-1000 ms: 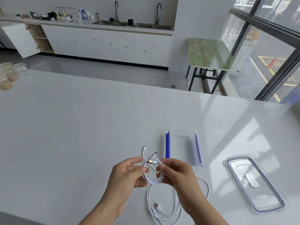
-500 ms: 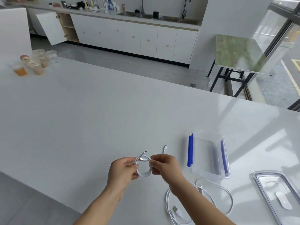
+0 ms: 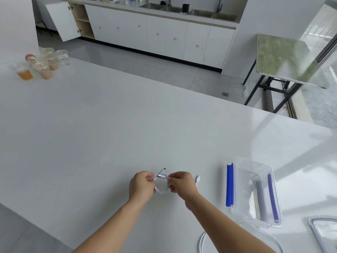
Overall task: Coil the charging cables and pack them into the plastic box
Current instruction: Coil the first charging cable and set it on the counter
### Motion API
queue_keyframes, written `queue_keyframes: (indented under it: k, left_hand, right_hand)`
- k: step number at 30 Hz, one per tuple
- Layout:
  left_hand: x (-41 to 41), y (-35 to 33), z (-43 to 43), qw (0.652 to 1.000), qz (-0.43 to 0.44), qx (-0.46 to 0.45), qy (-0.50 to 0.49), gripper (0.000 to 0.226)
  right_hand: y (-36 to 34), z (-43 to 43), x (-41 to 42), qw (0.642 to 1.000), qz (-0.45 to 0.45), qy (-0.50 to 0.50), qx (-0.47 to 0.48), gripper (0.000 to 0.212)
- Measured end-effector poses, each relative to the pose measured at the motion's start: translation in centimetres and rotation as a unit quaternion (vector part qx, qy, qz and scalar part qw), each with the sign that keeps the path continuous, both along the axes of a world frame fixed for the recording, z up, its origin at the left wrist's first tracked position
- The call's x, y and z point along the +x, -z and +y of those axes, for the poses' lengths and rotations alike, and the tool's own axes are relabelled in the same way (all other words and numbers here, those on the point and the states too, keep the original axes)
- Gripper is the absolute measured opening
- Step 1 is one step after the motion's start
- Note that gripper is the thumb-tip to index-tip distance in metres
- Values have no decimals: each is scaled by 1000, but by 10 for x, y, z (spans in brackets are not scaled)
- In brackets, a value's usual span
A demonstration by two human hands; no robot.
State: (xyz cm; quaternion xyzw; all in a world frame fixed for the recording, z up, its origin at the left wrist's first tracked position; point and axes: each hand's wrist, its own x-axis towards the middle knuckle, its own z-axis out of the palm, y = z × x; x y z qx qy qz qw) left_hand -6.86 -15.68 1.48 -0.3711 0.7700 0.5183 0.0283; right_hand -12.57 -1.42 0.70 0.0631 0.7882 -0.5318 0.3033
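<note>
My left hand [image 3: 142, 186] and my right hand [image 3: 182, 183] each pinch one side of a small white coil, the charging cable [image 3: 161, 190], with my fingers curled tight on its strands. I hold the coil over the white table [image 3: 109, 134], to the left of the plastic box [image 3: 255, 162] and apart from it. A thin connector tip [image 3: 164, 169] sticks out from the top of the coil, away from me. A small white plug [image 3: 197, 178] shows between my right hand and the box; I cannot tell which cable it belongs to.

The box is clear and open, with blue latches [image 3: 229, 185] along its left and right sides. Its lid [image 3: 324, 232] lies just right of the box's near corner, cut off by the frame edge. A second cable [image 3: 202, 240], white and loose, lies just beside the box's near edge, partly under my right forearm. Far left of the box, well apart from it, stand plastic cups [image 3: 45, 70] of drinks. One has a red printed top, but its writing is too blurred to read.
</note>
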Motion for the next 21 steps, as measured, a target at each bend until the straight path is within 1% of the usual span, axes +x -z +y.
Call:
queue_keyframes:
  k: [4, 7, 11, 14, 17, 20, 21]
  left_hand:
    - [-11, 13, -4, 999, -11, -40, 15, 31]
    - [-15, 17, -2, 998, -18, -64, 23, 26]
    - [-15, 21, -1, 994, -32, -95, 38, 24]
    - [-15, 24, -1, 991, -32, -120, 54, 23]
    - [-15, 26, -1, 987, -36, -144, 67, 22]
    - [-15, 27, -1, 986, -36, -148, 70, 21]
    - [-15, 27, -2, 986, -36, -148, 71, 21]
  right_hand:
    - [6, -10, -9, 999, 8, -13, 30, 12]
    - [16, -13, -14, 999, 8, -19, 45, 17]
    - [36, -13, -19, 999, -17, -14, 43, 30]
    - [46, -13, -21, 999, -26, -20, 42, 31]
    - [39, -12, -19, 999, -23, -21, 42, 28]
    - [24, -12, -16, 999, -13, -15, 43, 16]
    - [20, -12, -15, 999, -9, -11, 45, 16]
